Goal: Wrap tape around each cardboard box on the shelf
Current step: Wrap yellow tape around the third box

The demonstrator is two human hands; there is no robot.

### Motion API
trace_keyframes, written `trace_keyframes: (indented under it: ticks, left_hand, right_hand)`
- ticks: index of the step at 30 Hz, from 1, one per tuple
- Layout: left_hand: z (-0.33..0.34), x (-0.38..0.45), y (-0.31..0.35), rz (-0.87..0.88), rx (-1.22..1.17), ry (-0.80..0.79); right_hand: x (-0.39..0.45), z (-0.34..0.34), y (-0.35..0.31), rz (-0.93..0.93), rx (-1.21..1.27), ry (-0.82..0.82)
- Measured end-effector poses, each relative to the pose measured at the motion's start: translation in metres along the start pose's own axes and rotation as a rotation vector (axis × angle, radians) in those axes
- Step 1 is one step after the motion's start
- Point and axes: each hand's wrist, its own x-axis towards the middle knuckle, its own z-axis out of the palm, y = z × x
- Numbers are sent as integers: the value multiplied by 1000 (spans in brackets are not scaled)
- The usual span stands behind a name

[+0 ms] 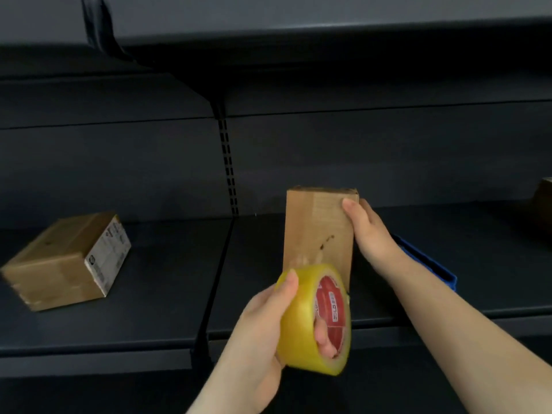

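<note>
Item: upright cardboard box point(316, 231), standing on end on the shelf point(149, 294), just beyond the tape roll point(313, 321). Right hand point(369, 231) closed on its upper right edge, thumb on the near face, steadying it. Left hand point(263, 318) wrapped round the roll, fingers through the core. Handling, judged: box light, stiff, liable to tip; hold high by the edges. Tape sticky, pulls against the box. Second box point(65, 261) lies well left of the left hand

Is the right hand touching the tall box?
Touching. The head view shows the right hand gripping the tall box at its upper right edge, thumb pressed flat on the front face.
</note>
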Motion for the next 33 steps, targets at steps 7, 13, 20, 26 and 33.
trace_keyframes:
  ticks: [7, 13, 20, 26, 33]
  left_hand:
    - [2, 11, 8, 198, 266, -34]
    - [9, 6, -6, 77, 130, -98]
    - [8, 4, -8, 91, 149, -94]
    - [3, 6, -10, 86, 160, -146]
    - [12, 24, -1, 123, 75, 10]
  right_hand:
    - [18, 4, -11, 314, 112, -41]
    - [30, 4, 5, 466, 258, -130]
    - [38, 4, -7, 102, -470, 111]
    - [-14, -10, -33, -305, -713, -500]
    - [12, 7, -41, -149, -946, -517]
